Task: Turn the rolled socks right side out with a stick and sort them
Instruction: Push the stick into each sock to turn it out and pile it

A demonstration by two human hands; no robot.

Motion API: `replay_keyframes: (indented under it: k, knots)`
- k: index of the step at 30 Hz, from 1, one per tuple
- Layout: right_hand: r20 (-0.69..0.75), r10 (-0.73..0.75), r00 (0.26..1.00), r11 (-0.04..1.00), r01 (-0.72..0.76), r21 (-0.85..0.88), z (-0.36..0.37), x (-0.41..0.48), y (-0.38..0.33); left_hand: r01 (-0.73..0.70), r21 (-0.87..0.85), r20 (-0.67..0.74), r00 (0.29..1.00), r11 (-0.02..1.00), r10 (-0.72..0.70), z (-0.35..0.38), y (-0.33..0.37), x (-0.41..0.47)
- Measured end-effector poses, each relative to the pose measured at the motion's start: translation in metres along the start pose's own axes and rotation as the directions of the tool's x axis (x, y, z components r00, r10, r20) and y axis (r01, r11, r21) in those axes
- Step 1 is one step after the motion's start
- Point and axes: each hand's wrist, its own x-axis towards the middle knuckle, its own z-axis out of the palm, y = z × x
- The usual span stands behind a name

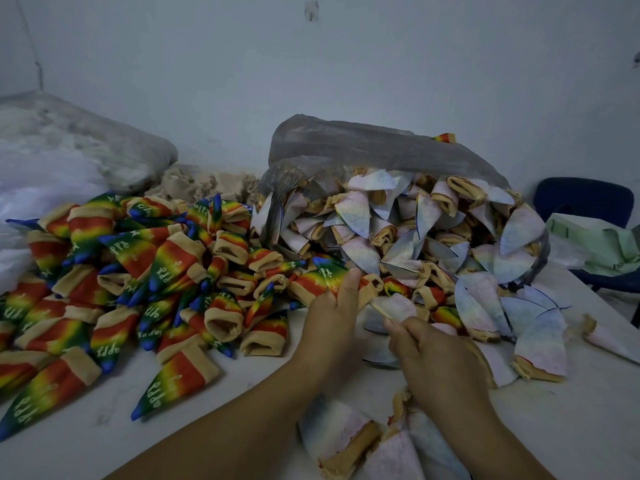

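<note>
A heap of rainbow socks (138, 271), right side out with tan cuffs, covers the table's left half. Pale inside-out socks (415, 233) spill from a grey plastic bag (363, 143) at centre right. My left hand (332, 313) grips a rainbow sock (322, 277) at the edge of the heap. My right hand (426, 344) pinches a thin wooden stick (379, 310) that lies against a pale sock (398, 306). More pale socks (346, 438) lie near my forearms at the table's front.
The white table (242, 393) shows bare between the heaps. A large filled plastic sack (76, 147) lies at the back left, with beige fabric (204, 183) beside it. A dark blue chair (585, 202) and green paper (599, 244) stand at the right.
</note>
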Motion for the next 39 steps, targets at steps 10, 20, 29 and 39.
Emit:
replay_keyframes:
  k: [10,20,29,39]
  knots:
    - [0.073,-0.084,0.994,0.994,0.079,0.072,-0.01,0.011,0.019,0.222,-0.348,0.182,0.969,0.911,-0.167,-0.015,-0.01,0.006]
    - [0.029,-0.086,0.996,0.996,0.086,-0.007,-0.011,0.013,0.029,0.167,-0.51,0.114,0.985,0.844,-0.126,-0.016,-0.012,0.01]
    - [0.034,-0.014,0.999,0.979,0.007,0.205,-0.003,0.012,0.028,0.12,-0.276,-0.034,0.99,0.954,-0.135,-0.011,-0.006,0.005]
    - [-0.014,-0.047,0.999,0.996,0.048,0.072,-0.015,0.014,0.029,0.11,-0.198,0.016,0.994,0.974,-0.109,-0.009,-0.006,0.001]
